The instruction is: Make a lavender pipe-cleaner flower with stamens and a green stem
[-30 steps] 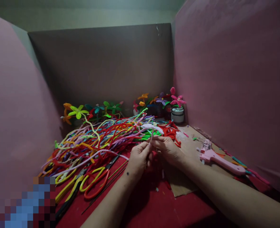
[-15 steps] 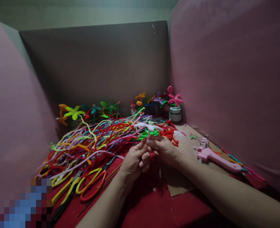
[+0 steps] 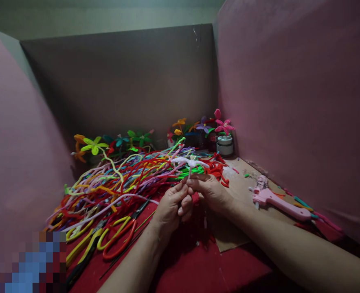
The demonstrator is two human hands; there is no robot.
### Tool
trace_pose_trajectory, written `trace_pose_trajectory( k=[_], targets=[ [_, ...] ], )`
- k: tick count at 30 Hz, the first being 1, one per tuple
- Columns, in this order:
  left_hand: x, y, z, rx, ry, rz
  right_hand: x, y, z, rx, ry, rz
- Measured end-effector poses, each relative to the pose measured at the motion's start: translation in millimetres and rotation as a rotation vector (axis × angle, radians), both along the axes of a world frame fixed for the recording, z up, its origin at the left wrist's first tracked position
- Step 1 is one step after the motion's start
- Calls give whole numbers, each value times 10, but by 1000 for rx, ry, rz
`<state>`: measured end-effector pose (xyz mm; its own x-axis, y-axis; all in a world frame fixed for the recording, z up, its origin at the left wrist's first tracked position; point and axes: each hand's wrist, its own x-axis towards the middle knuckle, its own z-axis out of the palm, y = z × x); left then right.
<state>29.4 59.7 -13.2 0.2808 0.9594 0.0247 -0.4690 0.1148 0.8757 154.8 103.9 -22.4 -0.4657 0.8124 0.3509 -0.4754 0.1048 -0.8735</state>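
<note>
A white pipe-cleaner flower (image 3: 191, 162) stands upright above my fingers, its petals spread sideways on a thin pale stem. My left hand (image 3: 174, 203) pinches the lower stem, with its other fingers curled in. Fingertips of my right hand (image 3: 209, 189) close on the same stem just above, touching the left fingertips. What lies between the fingertips is mostly hidden. Behind the flower is a heap of pipe cleaners (image 3: 131, 171) in many colours. Scissors (image 3: 134, 230) with red and yellow handles lie left of my left wrist.
Yellow-black pliers (image 3: 90, 244) lie at the left. A pink glue gun (image 3: 279, 203) rests on cardboard (image 3: 230, 236) at the right. Pipe-cleaner flowers (image 3: 224, 127) stand at the back, near a small lidded jar (image 3: 225, 145). Panels (image 3: 296, 101) enclose the sides and back; a red cloth covers the table.
Both hands keep their pinch on the stem. The fingers have shifted very slightly, and a little more stem shows below the white petals. The whole view has moved slightly.
</note>
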Motion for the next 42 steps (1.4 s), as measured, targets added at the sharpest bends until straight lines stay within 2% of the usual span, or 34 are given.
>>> trace_pose_trajectory(
  k=[5, 8, 11, 15, 17, 19, 22, 26, 29, 34, 42],
  targets=[
    [-46, 15, -19, 38, -19, -81, 4, 0, -10, -4, 27, -8],
    [-50, 21, 6, 38, 89, -64, -7, -15, -12, 9, 31, -59],
    [-18, 20, 6, 116, 402, 132, -29, -23, -30, -52, 34, -160],
    [27, -2, -73, 448, 920, 500, -56, -34, -34, -102, 22, -246],
    [34, -11, -110, 575, 1070, 594, -60, -43, -17, -84, -5, -252],
    [33, -6, -120, 602, 1104, 614, -59, -47, -3, -49, -44, -258],
    [26, 17, -77, 505, 947, 550, -49, -40, -3, 36, -80, -236],
    [16, 14, 34, 184, 553, 308, -30, -23, -13, 78, -106, -185],
    [3, -15, 82, 50, 320, 152, -19, -18, -8, 56, -83, -155],
    [-31, -2, 46, 9, 114, 40, -23, -16, -1, 58, -39, -107],
    [-76, 24, -19, -11, 1, -46, -11, -52, 44, 97, -8, -96]
  ],
)
